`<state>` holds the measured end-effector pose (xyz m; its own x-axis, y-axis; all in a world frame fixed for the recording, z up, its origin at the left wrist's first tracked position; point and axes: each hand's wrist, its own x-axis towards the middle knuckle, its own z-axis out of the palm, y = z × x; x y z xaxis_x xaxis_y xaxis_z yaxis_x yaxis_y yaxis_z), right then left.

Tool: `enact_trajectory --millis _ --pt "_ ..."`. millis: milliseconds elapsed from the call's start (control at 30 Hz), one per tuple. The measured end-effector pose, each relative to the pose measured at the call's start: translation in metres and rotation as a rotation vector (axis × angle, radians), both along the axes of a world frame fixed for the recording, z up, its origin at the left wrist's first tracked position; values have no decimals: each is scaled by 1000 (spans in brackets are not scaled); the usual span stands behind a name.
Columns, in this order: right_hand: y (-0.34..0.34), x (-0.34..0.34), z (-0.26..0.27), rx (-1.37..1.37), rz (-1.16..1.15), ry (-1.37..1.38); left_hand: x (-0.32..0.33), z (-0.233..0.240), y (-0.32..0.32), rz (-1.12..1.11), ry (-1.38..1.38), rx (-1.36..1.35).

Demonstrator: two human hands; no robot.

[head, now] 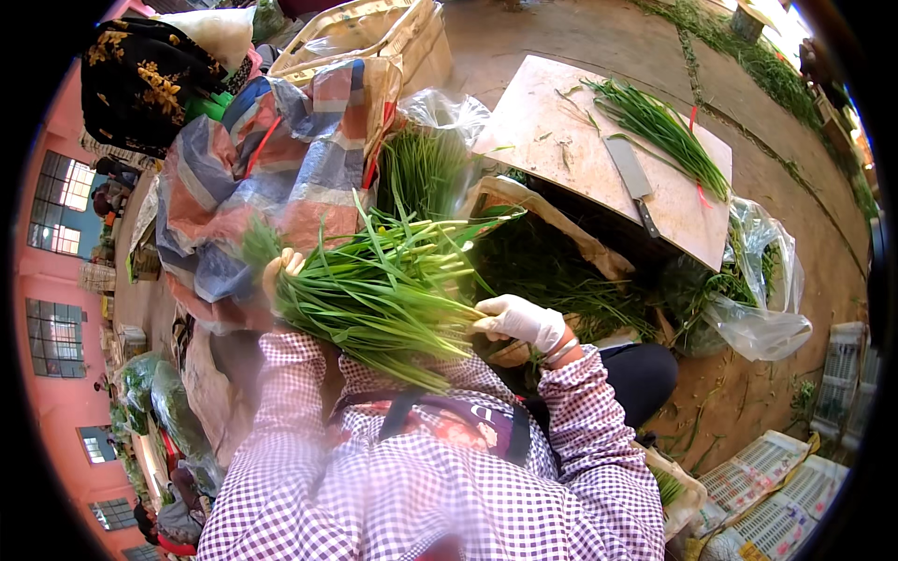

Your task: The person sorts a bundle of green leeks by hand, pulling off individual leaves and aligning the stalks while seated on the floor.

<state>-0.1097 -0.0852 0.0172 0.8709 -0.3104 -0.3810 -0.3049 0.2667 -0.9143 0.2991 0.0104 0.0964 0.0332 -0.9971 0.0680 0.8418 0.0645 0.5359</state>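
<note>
My left hand (282, 270), in a pale glove, is closed round the leafy side of a large loose bunch of long green leaves (379, 287), possibly garlic chives. At the bunch's paler stem ends, my right hand (515, 321), in a white glove, pinches some stems between thumb and fingers. Beyond it, a low board (540, 126) carries a cleaver (628, 168) with a black handle and a smaller bundle of greens (659, 130) with red ties. More upright greens (424, 168) stand in a clear plastic bag.
A striped woven plastic sheet (309, 168) drapes at the left, before a cream plastic crate (428, 49). Loose greens (561, 273) lie below the board. A clear bag (761, 322) of greens is at its right. White slatted crates (758, 470) sit lower right; a person (179, 519) is lower left.
</note>
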Motion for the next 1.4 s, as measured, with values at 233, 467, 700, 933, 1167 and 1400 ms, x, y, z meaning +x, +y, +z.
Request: enact_trajectory --millis 233,467,700,933,1167,1400 --pt "-28 -56 -25 -105 -346 173 15 -11 8 17 -17 35" --pt "-6 -27 15 -842 -534 352 19 -14 7 7 -19 17" --pt "19 60 25 -377 -629 -91 -9 20 -9 -24 -63 -39" --pt "1 4 -29 -1222 -398 765 -8 25 -1 18 -27 -35" --pt "-5 48 42 -1142 -500 -272 -5 19 -7 -70 -16 -68" --pt "-12 70 39 -1531 -177 -184 1 15 -10 -67 -26 -40"
